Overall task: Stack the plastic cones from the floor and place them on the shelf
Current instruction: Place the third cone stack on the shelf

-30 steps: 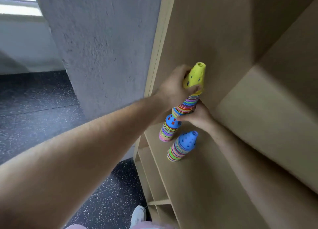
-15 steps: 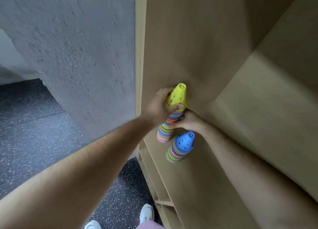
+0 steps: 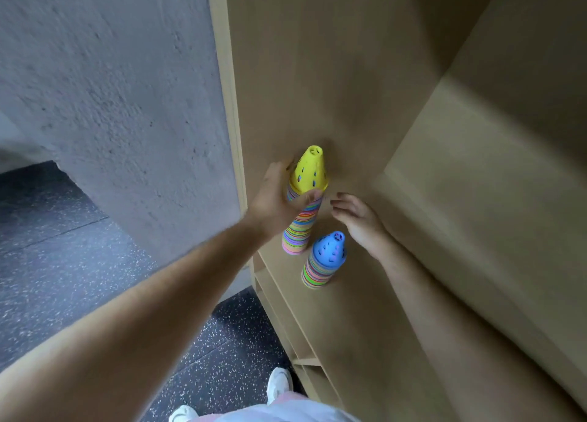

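The left hand wraps the tall stack just under its yellow top cone, thumb across the front and fingers behind. The stack stands on the shelf, close to the cabinet's side panel and leaning a little. The right hand holds nothing: its fingers are loosely spread just right of the stack, with a small gap between. In front of that hand, near the tall stack but apart from it, stands a short stack with a blue cone on top. The left forearm crosses in front of the shelf's edge. A grey pillar stands against the cabinet on the left. Below lie the dark speckled floor and a white shoe.
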Demonstrator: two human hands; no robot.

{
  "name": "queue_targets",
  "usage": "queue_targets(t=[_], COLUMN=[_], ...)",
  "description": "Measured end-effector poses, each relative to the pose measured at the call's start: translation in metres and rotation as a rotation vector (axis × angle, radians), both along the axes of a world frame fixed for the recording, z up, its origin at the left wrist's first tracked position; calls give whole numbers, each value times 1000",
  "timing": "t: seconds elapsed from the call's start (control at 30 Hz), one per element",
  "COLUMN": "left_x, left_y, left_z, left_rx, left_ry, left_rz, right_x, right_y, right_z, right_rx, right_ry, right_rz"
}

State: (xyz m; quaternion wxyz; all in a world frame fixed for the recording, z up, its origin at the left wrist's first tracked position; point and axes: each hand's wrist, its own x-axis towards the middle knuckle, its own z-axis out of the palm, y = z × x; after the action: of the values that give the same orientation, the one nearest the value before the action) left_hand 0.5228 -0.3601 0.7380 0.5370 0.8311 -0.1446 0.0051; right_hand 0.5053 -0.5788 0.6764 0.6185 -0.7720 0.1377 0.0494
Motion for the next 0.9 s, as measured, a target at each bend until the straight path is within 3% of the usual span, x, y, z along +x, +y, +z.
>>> queue_targets(t=[0.13, 0.23, 0.4, 0.57, 0.73, 0.9], left_x=[-33, -68, -91, -87, -73, -70], left_y=[7, 2, -22, -45, -51, -36], left_z=[-20, -51, -74, -74, -70, -75], left_rx=[41, 119, 172, 145, 176, 162], left_ry=[-216, -317, -151, 39, 145, 173], left_rz=[227, 126, -124, -176, -138, -146], right_x=[-46, -79, -100, -83, -78, -80], right_y=[-15, -9, 11, 27, 35, 40], right_z=[-59, -100, -110, -142, -170, -191], right_rx=[-89, -87, -206, -666, -762, -699], right_ry=[-26, 52, 122, 69, 81, 52], right_rz=[-163, -123, 68, 115, 69, -93])
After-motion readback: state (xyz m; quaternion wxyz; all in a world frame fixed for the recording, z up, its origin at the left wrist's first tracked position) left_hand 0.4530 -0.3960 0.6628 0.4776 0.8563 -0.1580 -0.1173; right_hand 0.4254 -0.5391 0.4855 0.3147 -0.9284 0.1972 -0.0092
